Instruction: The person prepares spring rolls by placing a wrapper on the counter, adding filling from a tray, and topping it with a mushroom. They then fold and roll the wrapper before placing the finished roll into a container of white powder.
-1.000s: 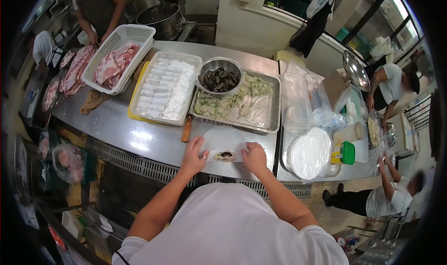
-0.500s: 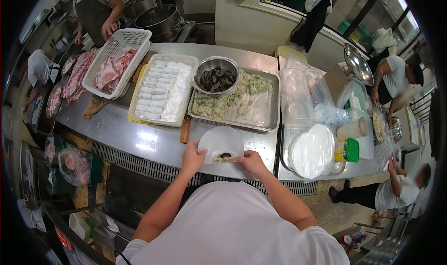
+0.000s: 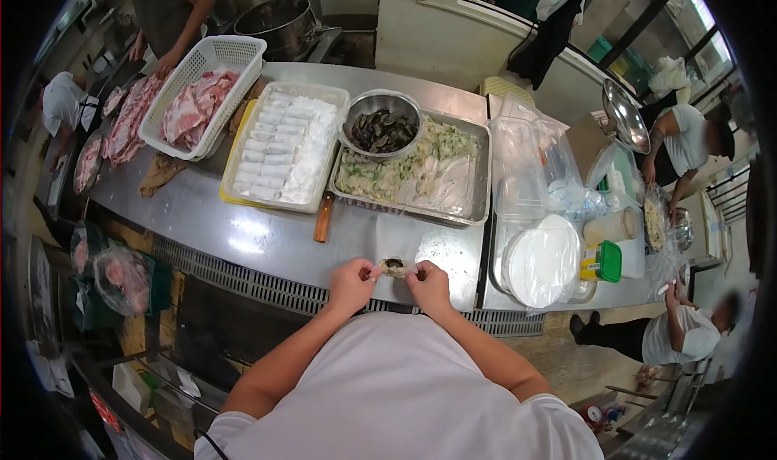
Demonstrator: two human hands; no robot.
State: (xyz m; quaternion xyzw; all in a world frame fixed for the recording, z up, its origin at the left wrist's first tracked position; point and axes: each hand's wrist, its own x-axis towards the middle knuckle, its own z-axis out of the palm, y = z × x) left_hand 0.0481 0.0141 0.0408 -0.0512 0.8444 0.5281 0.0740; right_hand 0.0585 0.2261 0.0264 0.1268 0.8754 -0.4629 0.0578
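Note:
A thin whitish wrapper lies on the steel table, its sides folded inward into a narrow strip. Pale filling with a dark piece on top sits at its near end. My left hand pinches the folded left edge beside the filling. On the opposite edge, my right hand does the same, fingers closed. Beyond them stands a metal tray of pale green-flecked filling, with a steel bowl of dark pieces resting on its back left part. A knife's wooden handle sticks out left of the tray.
At left are a white container of wrapped rolls and a white basket of raw meat. A plastic-covered stack of round white sheets and a green-lidded tub stand at right. Several co-workers are on both sides.
The round wrapper, spread open before, is now folded in at both sides. My hands have come closer together around the filling.

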